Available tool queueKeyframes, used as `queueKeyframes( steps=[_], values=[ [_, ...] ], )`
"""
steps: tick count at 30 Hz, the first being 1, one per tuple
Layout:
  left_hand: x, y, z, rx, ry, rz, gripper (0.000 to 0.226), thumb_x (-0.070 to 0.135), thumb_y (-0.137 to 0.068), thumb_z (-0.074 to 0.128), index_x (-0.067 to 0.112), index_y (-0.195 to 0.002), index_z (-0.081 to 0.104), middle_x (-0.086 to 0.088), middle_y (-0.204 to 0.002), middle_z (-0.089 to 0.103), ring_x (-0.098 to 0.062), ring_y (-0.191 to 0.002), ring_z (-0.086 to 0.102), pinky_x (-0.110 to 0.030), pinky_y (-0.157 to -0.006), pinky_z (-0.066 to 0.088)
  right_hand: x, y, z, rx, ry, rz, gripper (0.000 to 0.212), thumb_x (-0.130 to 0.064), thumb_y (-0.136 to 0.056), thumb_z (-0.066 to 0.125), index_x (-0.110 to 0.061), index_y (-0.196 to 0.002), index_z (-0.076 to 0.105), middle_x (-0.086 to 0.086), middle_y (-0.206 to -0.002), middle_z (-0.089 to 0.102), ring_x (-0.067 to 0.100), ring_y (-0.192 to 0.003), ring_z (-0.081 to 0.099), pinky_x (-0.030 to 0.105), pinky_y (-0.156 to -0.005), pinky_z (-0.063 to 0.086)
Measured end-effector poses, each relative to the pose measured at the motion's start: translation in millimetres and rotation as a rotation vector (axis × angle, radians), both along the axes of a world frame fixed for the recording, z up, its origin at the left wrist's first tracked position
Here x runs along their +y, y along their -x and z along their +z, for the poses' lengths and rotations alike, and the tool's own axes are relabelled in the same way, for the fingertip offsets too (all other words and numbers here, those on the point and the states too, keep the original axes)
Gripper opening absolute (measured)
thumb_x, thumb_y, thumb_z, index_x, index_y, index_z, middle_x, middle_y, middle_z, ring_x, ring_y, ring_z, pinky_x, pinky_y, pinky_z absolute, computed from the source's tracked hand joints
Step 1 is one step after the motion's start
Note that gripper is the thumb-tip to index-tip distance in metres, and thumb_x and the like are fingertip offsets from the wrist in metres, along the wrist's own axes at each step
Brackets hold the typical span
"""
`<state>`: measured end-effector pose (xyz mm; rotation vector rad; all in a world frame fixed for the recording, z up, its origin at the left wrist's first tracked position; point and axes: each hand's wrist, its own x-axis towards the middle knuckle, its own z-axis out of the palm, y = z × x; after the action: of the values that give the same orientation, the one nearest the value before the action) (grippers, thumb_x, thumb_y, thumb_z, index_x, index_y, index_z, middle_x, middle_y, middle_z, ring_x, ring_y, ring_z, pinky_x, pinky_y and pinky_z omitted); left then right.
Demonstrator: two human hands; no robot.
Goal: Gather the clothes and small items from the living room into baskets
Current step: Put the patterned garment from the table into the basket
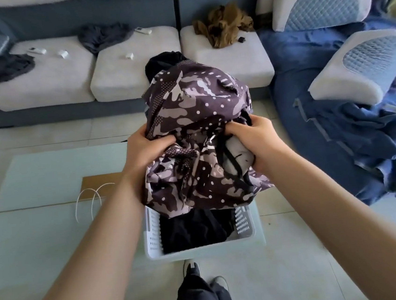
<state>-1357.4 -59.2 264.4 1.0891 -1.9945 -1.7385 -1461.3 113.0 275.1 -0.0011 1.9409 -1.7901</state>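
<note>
Both hands grip a bunched purple camouflage garment (196,116) with white dots, held above a white perforated basket (152,235) on the floor. My left hand (146,146) clutches its left side and my right hand (252,139) its right side, along with a white piece and black straps. Dark clothes (193,231) lie inside the basket. On the sofa lie a brown garment (223,25), two dark grey garments (103,36) (8,67), two white remotes (36,51) (143,30), small white items (63,54) (129,56) and a small black item (241,39).
A glass coffee table (36,181) stands at the left with a brown paper bag (98,184) on it. A blue blanket (351,129) and two pillows (359,67) (323,0) cover the sofa's right end. My feet (192,267) stand just behind the basket.
</note>
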Motion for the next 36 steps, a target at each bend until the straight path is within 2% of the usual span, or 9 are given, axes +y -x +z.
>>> queueKeyframes(
  steps=[9, 13, 17, 21, 22, 25, 27, 33, 36],
  values=[
    [15.0, -47.6, -48.8, -0.148, -0.115, -0.002, 0.027, 0.007, -0.081, 0.074, 0.023, -0.097, 0.06, 0.014, -0.078, 0.06, 0.001, -0.068, 0.055, -0.002, -0.045, 0.038, 17.3, -41.6, -35.3, -0.114, -0.068, 0.049, 0.017, -0.003, -0.081, 0.067, -0.013, -0.094, 0.068, 0.005, -0.081, 0.075, 0.018, -0.073, 0.073, 0.029, -0.064, 0.06],
    [6.5, -55.6, -96.7, -0.416, -0.215, -0.031, 0.036, 0.037, -0.059, 0.079, 0.029, -0.093, 0.07, 0.008, -0.084, 0.071, -0.014, -0.08, 0.068, -0.024, -0.078, 0.055, 16.3, -47.6, -82.6, -0.225, -0.183, 0.048, 0.013, -0.005, -0.08, 0.068, -0.012, -0.091, 0.067, 0.007, -0.08, 0.074, 0.022, -0.074, 0.073, 0.033, -0.066, 0.061],
    [9.2, -60.7, -138.5, -0.47, -0.324, -0.049, 0.028, 0.017, -0.078, 0.076, 0.018, -0.105, 0.069, 0.005, -0.084, 0.069, -0.009, -0.073, 0.065, -0.012, -0.052, 0.047, 16.7, -48.3, -130.6, -0.348, -0.328, 0.067, 0.012, -0.008, -0.079, 0.069, -0.009, -0.09, 0.066, 0.014, -0.087, 0.073, 0.029, -0.08, 0.072, 0.043, -0.076, 0.061],
    [3.4, -60.1, -179.6, -0.515, -0.523, -0.052, 0.06, 0.025, -0.054, 0.087, 0.013, -0.11, 0.07, -0.01, -0.098, 0.075, -0.027, -0.091, 0.072, -0.037, -0.085, 0.058, 9.3, -41.6, -172.5, -0.483, -0.428, 0.103, 0.012, -0.006, -0.08, 0.067, -0.004, -0.091, 0.062, 0.017, -0.087, 0.07, 0.029, -0.075, 0.069, 0.037, -0.068, 0.06],
    [0.2, -60.1, -188.6, -0.528, -0.542, -0.053, 0.055, 0.022, -0.054, 0.088, 0.012, -0.106, 0.071, -0.011, -0.095, 0.076, -0.027, -0.089, 0.073, -0.037, -0.084, 0.058, 7.5, -39.5, -179.9, -0.509, -0.449, 0.114, 0.013, -0.005, -0.08, 0.068, -0.004, -0.091, 0.06, 0.016, -0.087, 0.069, 0.028, -0.073, 0.068, 0.036, -0.067, 0.059],
    [-11.6, -54.1, -218.5, -0.555, -0.556, -0.026, 0.017, 0.001, -0.076, 0.08, 0.01, -0.085, 0.068, -0.007, -0.079, 0.074, -0.016, -0.063, 0.071, -0.02, -0.055, 0.054, -3.9, -28.3, -213.3, -0.573, -0.528, 0.149, 0.026, -0.008, -0.077, 0.07, -0.002, -0.099, 0.059, 0.017, -0.092, 0.069, 0.029, -0.079, 0.069, 0.038, -0.071, 0.06],
    [-20.5, -48.8, -234.6, -0.584, -0.534, -0.052, 0.013, 0.001, -0.08, 0.077, 0.007, -0.087, 0.067, -0.006, -0.078, 0.071, -0.014, -0.064, 0.067, -0.016, -0.05, 0.049, -12.9, -21.2, -230.3, -0.596, -0.568, 0.178, 0.034, -0.01, -0.075, 0.071, -0.001, -0.105, 0.059, 0.018, -0.096, 0.069, 0.031, -0.084, 0.07, 0.044, -0.076, 0.06],
    [-52.6, -25.3, -268.0, -0.64, -0.446, -0.176, 0.031, 0.015, -0.077, 0.082, 0.007, -0.102, 0.064, -0.008, -0.101, 0.07, -0.021, -0.09, 0.065, -0.03, -0.084, 0.052, -38.1, 1.9, -271.3, -0.573, -0.598, 0.144, 0.038, -0.011, -0.073, 0.074, -0.007, -0.108, 0.059, 0.015, -0.099, 0.069, 0.03, -0.087, 0.07, 0.044, -0.078, 0.06],
    [-59.4, -22.3, -274.4, -0.619, -0.433, -0.265, 0.05, 0.022, -0.075, 0.085, 0.024, -0.113, 0.052, 0.001, -0.104, 0.066, -0.019, -0.096, 0.064, -0.035, -0.092, 0.051, -41.9, 5.4, -287.5, -0.513, -0.618, 0.137, 0.042, -0.01, -0.075, 0.073, -0.008, -0.114, 0.057, 0.014, -0.101, 0.068, 0.03, -0.088, 0.069, 0.042, -0.078, 0.06]
  ],
)
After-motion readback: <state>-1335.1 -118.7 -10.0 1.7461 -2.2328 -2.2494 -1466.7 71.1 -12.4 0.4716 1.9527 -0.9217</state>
